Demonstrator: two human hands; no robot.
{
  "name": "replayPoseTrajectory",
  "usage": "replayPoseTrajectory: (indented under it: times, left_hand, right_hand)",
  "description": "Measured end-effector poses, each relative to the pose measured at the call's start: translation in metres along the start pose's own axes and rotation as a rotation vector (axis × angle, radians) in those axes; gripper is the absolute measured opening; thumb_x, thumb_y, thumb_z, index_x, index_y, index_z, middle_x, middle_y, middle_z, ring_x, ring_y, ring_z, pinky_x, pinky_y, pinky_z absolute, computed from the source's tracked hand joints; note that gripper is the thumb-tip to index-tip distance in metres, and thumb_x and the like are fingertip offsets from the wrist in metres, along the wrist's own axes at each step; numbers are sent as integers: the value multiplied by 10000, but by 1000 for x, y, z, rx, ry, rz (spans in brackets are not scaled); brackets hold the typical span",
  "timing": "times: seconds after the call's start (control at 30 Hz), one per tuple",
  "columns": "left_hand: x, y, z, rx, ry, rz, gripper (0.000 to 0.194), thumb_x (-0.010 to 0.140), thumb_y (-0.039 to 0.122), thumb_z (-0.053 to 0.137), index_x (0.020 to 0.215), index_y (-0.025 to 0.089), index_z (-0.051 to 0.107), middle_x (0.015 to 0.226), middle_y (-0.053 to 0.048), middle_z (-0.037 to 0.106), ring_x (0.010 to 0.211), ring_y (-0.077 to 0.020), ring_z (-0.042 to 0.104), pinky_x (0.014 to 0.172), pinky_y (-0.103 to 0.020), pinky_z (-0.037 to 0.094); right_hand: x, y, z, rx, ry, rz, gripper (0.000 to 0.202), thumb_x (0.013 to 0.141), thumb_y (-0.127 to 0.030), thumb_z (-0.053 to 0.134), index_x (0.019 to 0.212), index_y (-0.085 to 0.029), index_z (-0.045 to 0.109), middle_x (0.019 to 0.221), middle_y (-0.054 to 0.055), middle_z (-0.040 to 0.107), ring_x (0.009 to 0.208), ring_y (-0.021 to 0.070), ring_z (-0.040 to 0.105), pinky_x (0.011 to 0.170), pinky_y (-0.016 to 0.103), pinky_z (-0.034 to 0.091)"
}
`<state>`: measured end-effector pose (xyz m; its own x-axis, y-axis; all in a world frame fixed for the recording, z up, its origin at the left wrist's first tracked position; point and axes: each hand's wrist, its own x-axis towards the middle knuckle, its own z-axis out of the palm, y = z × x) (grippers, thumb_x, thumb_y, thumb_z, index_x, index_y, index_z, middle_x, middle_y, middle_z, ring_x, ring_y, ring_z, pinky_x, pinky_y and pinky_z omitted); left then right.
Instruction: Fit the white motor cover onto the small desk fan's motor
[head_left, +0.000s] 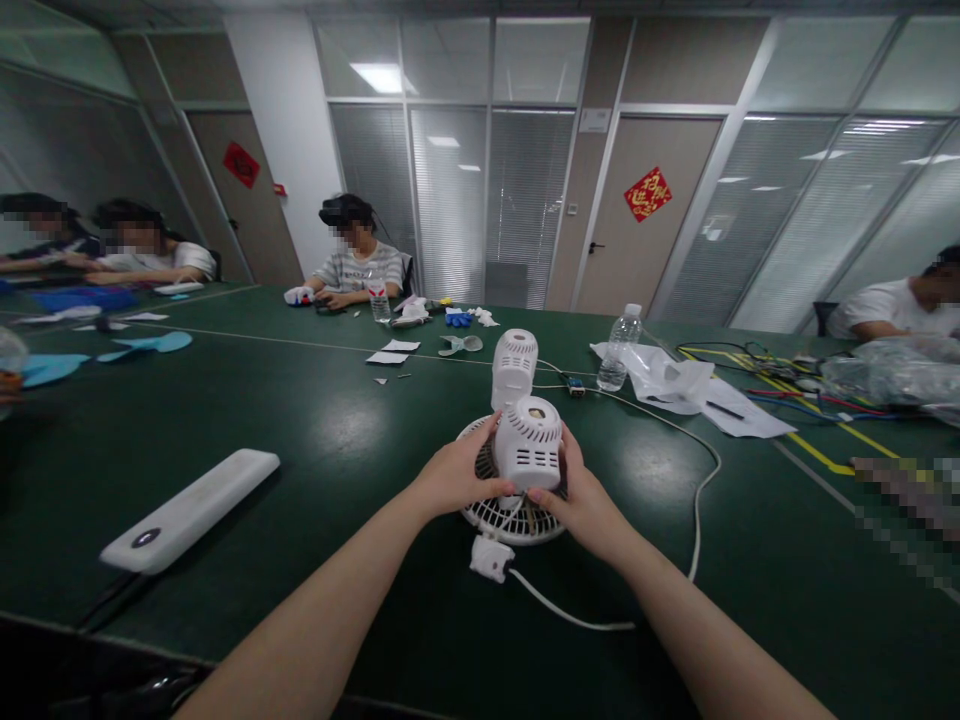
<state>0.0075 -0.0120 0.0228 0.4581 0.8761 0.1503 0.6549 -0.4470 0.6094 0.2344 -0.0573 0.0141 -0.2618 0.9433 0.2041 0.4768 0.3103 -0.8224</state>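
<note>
A small white fan (525, 440) lies face down on the green table (300, 430), its round grille flat on the surface and its motor housing pointing up. My left hand (454, 475) grips the left side of the housing and grille. My right hand (574, 500) holds the right side, fingers under the housing. The fan's white base (514, 366) sticks up just behind. Its white cord (697, 500) loops to the right and back to a white plug (489, 558) lying in front of my hands.
A long white remote-like bar (191, 510) lies at the left. A water bottle (619, 348), plastic bags (664, 375), papers and coloured wires (780, 385) sit at the right. Blue fan blades (146, 345) lie far left. Several people sit around the table.
</note>
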Motion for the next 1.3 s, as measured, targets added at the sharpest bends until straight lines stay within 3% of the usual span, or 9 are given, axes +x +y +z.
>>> replayPoseTrajectory:
  times: [0.3,0.73,0.9,1.3]
  left_hand:
    - [-2,0,-3,-59,-18,43,991,649,523,720,1469,282,218,1499,-87,356,1305,-336,424,1051,-506,369]
    - [-3,-2,-9,-130,-84,56,1038,597,490,767,1459,272,230,1448,-117,411,1268,-339,457,1036,-531,371]
    - [-3,-4,-11,-160,-119,109,1049,603,474,774,1464,273,208,1485,-103,363,1319,-319,405,1084,-506,335]
    - [-1,-9,-10,-159,-134,139,1101,622,487,761,1494,270,124,1535,-94,280,1373,-323,326,1125,-499,279]
  right_hand:
    - [2,1,-2,90,-31,-21,986,774,-298,707,1473,-256,14,1440,147,405,1323,285,416,1097,539,313]
    - [0,-1,-3,40,-2,3,1001,734,-303,741,1461,-256,55,1426,146,422,1310,280,435,1095,522,328]
    - [2,2,-2,47,1,-14,986,725,-278,749,1450,-252,82,1408,138,442,1298,255,452,1107,486,324]
    - [0,2,7,-29,25,-2,1076,781,-437,684,1488,-267,-109,1513,128,294,1361,302,354,1127,551,242]
